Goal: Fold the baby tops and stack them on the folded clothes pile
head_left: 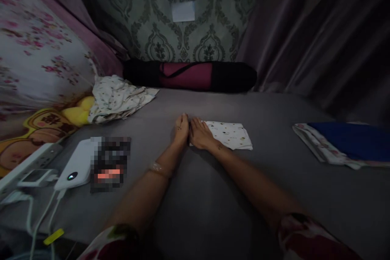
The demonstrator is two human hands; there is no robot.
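Observation:
A small folded white cloth (233, 135) with a scattered little print lies on the grey bed sheet in the middle of the head view. My right hand (201, 133) rests flat on its left part, fingers stretched out and pointing away from me. Right beside it, at the cloth's left edge, my left hand (182, 130) stands on its side with the fingers extended. The two hands are nearly touching. My right hand covers the cloth's left end, and the palm side of my left hand is hidden.
A crumpled printed cloth (120, 97) lies at the back left beside a yellow plush (81, 109). Folded fabrics with a blue top (353, 140) lie at right. A power bank (79, 166), cables and a power strip (33, 166) occupy the left. A black-and-pink bag (189, 76) lies along the wall.

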